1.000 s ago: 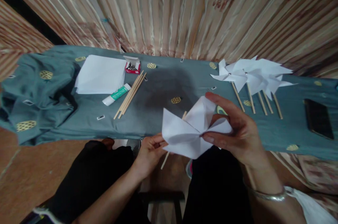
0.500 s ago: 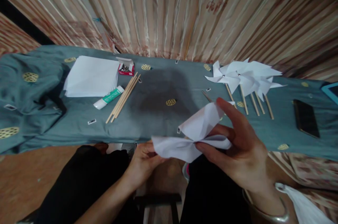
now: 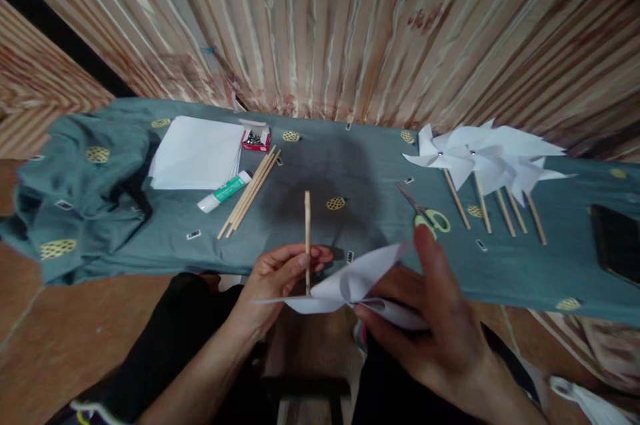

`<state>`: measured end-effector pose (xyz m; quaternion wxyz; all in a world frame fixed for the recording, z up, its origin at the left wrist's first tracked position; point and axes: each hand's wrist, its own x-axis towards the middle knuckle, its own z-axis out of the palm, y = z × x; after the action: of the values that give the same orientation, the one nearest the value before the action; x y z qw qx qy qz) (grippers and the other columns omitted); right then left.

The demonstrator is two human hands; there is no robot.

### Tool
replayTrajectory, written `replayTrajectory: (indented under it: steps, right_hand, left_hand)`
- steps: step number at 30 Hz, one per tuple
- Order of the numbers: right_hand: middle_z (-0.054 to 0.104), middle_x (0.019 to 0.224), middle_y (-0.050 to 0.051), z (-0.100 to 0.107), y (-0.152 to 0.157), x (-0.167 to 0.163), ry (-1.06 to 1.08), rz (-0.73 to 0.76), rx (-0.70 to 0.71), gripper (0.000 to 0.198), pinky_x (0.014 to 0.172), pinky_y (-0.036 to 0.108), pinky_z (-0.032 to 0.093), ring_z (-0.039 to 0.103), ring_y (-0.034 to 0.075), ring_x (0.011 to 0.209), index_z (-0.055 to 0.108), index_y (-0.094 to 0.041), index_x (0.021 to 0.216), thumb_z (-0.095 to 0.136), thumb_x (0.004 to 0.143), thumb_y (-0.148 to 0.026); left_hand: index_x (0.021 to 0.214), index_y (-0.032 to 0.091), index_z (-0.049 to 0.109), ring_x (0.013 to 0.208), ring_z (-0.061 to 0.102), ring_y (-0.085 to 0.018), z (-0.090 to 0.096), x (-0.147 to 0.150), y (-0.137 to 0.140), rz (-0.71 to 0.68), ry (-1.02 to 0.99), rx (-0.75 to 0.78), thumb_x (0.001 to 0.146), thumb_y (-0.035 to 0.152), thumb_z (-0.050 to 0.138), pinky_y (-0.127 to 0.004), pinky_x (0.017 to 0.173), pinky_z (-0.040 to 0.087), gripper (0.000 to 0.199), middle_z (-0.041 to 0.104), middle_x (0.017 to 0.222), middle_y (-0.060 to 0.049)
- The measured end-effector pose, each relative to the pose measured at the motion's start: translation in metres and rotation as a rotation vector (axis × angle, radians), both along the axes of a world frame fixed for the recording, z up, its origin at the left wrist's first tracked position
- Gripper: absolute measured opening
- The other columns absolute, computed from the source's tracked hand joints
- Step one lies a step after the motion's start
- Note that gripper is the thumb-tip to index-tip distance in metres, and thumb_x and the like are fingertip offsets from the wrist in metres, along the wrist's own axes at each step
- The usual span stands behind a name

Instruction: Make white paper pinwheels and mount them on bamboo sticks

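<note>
My left hand [image 3: 280, 270] is closed around a wooden stick [image 3: 307, 221] that stands upright, its top end above the fingers. A folded white paper pinwheel [image 3: 335, 291] is pinched at its middle between the fingers of my right hand [image 3: 430, 311]. The pinwheel's left blade passes in front of the stick's lower end, and whether the two touch I cannot tell. Just beyond my right fingertips lie scissors [image 3: 431, 219] with pale green handles. Finished-looking white pinwheels [image 3: 480, 155] on wooden sticks lie overlapped at the right.
On the grey-green cloth [image 3: 310, 158] at the left are a stack of white paper [image 3: 197, 151], a glue stick [image 3: 224, 191], several wooden sticks [image 3: 250, 191] and a red box of metal pins [image 3: 256, 137]. A dark phone [image 3: 615, 245] lies far right. A curtain [image 3: 320, 31] hangs behind.
The wooden stick has come into sight upright in my left hand. My right hand has lowered and tilted the pinwheel flatter, uncovering the scissors. The whole view has shifted slightly.
</note>
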<state>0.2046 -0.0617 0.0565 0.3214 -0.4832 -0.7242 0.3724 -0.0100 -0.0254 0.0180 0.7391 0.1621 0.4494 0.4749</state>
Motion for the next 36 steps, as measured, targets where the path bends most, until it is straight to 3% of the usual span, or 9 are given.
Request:
replayTrajectory:
  steps: [5,12,17,20,23,25,28,32,36]
  right_hand:
    - [0.075,0.109,0.008,0.002,0.033,-0.011,0.003,0.038,-0.119,0.101,0.085,0.037,0.063,0.073,0.024,0.101,-0.002,-0.027,0.157,0.069,0.086,-0.023]
    - [0.074,0.094,0.002,-0.007,0.054,-0.014,0.192,-0.028,-0.306,0.109,0.070,0.030,0.064,0.074,0.018,0.077,-0.002,-0.032,0.157,0.074,0.080,-0.018]
    - [0.073,0.093,0.001,-0.011,0.068,-0.016,0.319,-0.076,-0.407,0.113,0.068,0.027,0.062,0.073,0.016,0.080,0.001,-0.029,0.157,0.078,0.075,-0.020]
    - [0.074,0.096,0.002,-0.013,0.077,-0.015,0.287,-0.038,-0.477,0.092,0.066,0.025,0.060,0.072,0.016,0.078,0.031,-0.027,0.150,0.080,0.072,-0.023]
    - [0.076,0.091,0.003,-0.015,0.085,-0.015,0.201,0.028,-0.477,0.041,0.066,0.023,0.057,0.071,0.016,0.077,0.068,-0.019,0.110,0.080,0.071,-0.025]
    - [0.076,0.086,0.002,-0.017,0.088,-0.015,0.184,0.060,-0.492,0.021,0.065,0.022,0.056,0.071,0.015,0.074,0.072,-0.017,0.091,0.078,0.072,-0.023]
    - [0.077,0.085,0.001,-0.019,0.090,-0.016,0.174,0.080,-0.514,0.018,0.065,0.021,0.056,0.072,0.015,0.072,0.073,-0.017,0.090,0.076,0.073,-0.021]
    - [0.076,0.079,-0.002,-0.009,0.086,-0.013,0.142,0.105,-0.363,0.014,0.061,0.018,0.054,0.071,0.013,0.068,0.074,-0.021,0.090,0.076,0.076,-0.023]
    - [0.075,0.076,-0.004,0.015,0.079,-0.011,0.043,0.066,0.028,0.008,0.057,0.016,0.052,0.069,0.010,0.063,0.071,-0.024,0.085,0.074,0.078,-0.019]
  left_hand:
    - [0.068,0.014,0.077,0.045,0.060,-0.009,0.012,0.003,0.009,-0.056,-0.056,-0.052,0.050,0.038,0.094,-0.015,0.044,0.045,0.034,0.070,0.057,-0.002]
    - [0.070,0.013,0.077,0.051,0.061,-0.007,0.004,0.001,0.020,-0.088,-0.151,-0.020,0.056,0.033,0.092,-0.012,0.050,0.046,0.029,0.071,0.061,-0.001]
    - [0.072,0.013,0.078,0.057,0.065,-0.008,0.001,0.001,0.026,-0.095,-0.196,0.010,0.060,0.032,0.091,-0.013,0.056,0.050,0.027,0.074,0.066,-0.002]
    - [0.073,0.014,0.078,0.059,0.068,-0.010,0.000,0.002,0.030,-0.091,-0.207,0.016,0.061,0.033,0.090,-0.014,0.058,0.051,0.026,0.076,0.070,-0.004]
    - [0.074,0.014,0.078,0.058,0.068,-0.011,-0.001,0.003,0.033,-0.091,-0.202,0.000,0.060,0.033,0.091,-0.015,0.057,0.052,0.027,0.077,0.071,-0.004]
    - [0.074,0.014,0.078,0.057,0.068,-0.011,-0.002,0.003,0.034,-0.095,-0.206,-0.015,0.059,0.033,0.091,-0.015,0.054,0.051,0.028,0.076,0.070,-0.004]
    - [0.075,0.014,0.078,0.057,0.068,-0.012,-0.004,0.002,0.035,-0.090,-0.212,-0.031,0.059,0.032,0.091,-0.017,0.054,0.052,0.028,0.077,0.071,-0.004]
    - [0.077,0.015,0.078,0.069,0.072,-0.016,-0.005,0.000,0.035,-0.081,-0.200,-0.064,0.057,0.032,0.092,-0.023,0.065,0.056,0.029,0.078,0.080,-0.006]
    - [0.075,0.016,0.080,0.066,0.068,-0.013,-0.010,-0.003,0.035,-0.115,-0.065,-0.070,0.054,0.034,0.092,-0.022,0.065,0.053,0.030,0.075,0.075,-0.005]
